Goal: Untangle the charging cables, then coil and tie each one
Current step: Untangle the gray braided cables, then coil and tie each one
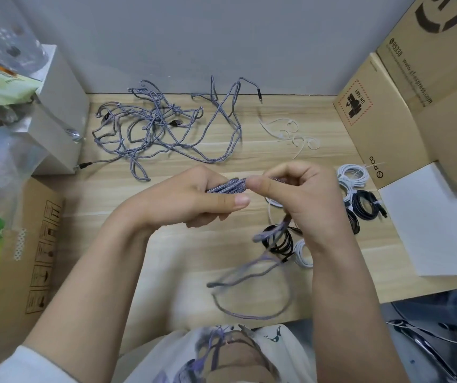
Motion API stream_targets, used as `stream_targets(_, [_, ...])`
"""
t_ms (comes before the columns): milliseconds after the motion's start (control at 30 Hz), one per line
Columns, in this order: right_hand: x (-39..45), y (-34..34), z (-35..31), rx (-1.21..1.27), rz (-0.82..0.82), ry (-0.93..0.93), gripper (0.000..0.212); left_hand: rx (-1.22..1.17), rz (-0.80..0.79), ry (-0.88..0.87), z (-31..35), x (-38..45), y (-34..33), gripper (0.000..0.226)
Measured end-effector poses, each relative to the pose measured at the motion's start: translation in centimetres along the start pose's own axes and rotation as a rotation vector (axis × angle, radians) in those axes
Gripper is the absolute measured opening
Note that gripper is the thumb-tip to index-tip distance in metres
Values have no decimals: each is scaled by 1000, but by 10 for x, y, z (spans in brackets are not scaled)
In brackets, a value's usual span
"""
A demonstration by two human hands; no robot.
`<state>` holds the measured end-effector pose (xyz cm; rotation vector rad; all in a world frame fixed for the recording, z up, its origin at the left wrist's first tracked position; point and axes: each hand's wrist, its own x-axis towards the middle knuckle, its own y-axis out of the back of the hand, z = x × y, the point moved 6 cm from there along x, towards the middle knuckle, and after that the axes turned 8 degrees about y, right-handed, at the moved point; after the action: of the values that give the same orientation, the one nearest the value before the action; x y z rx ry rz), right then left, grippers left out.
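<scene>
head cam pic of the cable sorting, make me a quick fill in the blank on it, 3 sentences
1. Both hands, left hand and right hand, hold a folded bundle of ____ braided cable.
2. The tangled pile of cables lies near the ____ edge of the wooden table.
3. The loose white ties lie to the ____ of that pile.

Missing words: grey; far; right

Bare forearms; a white short sleeve (28,363) and white printed shirt (194,352).

The braided cable (249,275) hanging below the hands is motion-blurred, its lower end indistinct.
</scene>
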<state>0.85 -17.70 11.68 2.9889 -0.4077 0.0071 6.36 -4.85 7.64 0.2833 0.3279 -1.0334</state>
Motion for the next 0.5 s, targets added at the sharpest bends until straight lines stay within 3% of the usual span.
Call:
stream_targets(100, [4, 4, 6, -30, 38, -14, 23, -278, -182, -137, 7, -7, -6, 44])
stream_targets(333, [4, -18, 29, 55, -212, -123, 36, -1084, -707, -429, 37, -10, -12, 33])
stream_targets(400, [-2, -28, 39, 50, -303, -155, 34, -1267, -658, -481, 41, -6, -4, 30])
stream_targets(500, [-11, -41, 47, 20, -410, -207, 33, -1390, -438, -504, 38, 0, 9, 23])
